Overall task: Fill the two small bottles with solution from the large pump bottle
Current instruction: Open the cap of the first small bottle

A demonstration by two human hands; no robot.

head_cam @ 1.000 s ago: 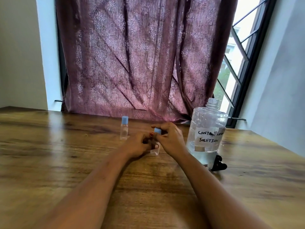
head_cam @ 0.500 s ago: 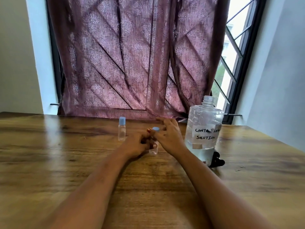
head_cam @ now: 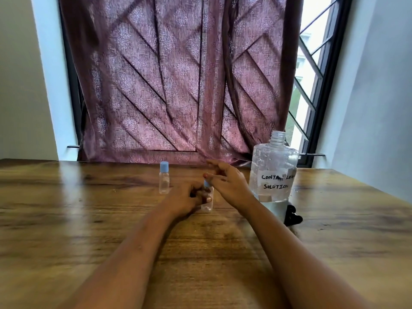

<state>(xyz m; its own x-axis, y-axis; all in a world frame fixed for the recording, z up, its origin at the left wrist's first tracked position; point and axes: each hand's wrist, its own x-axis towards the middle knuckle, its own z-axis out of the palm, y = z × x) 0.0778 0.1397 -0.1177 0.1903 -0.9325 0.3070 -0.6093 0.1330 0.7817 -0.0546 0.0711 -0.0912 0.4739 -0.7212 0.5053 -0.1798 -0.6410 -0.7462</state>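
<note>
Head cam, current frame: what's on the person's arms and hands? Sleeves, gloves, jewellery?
The left forearm and right forearm are bare to the frame edge, with no sleeves in view. The left hand and right hand wear no gloves, and no watch, bracelet or ring shows. One right fingernail looks painted reddish. Motion blur hides the others.

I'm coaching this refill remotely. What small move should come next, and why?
Probably pinch the blue cap with the right hand and twist it off: the left hand grips the near small bottle upright and capped, the right hand is open, and the large bottle stands uncapped.
</note>
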